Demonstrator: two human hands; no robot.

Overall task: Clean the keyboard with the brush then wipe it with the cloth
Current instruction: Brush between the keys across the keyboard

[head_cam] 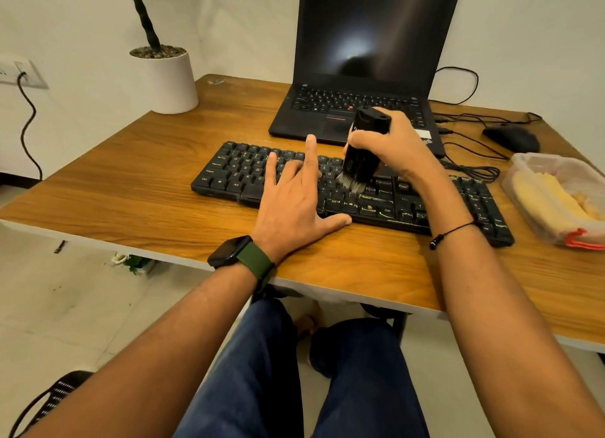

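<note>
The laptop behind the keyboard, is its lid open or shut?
Open: the laptop lid stands upright, showing its dark screen and its own keys.

Both forearms are bare; no sleeves are seen anywhere in view.

Left wrist: a smartwatch (229,251) is worn, with a black rounded-rectangular case and a dark blank face. It is fastened by an olive-green strap (257,261), smooth and matte, with a darker clasp section on the near side of the wrist.

Right wrist: a thin black cord bracelet (453,231) is worn loosely, with a few small dark beads gathered at its left end.

Legs: dark blue denim trousers (360,372) are worn, creased at the knees. No rings are seen on the visible fingers.
</note>
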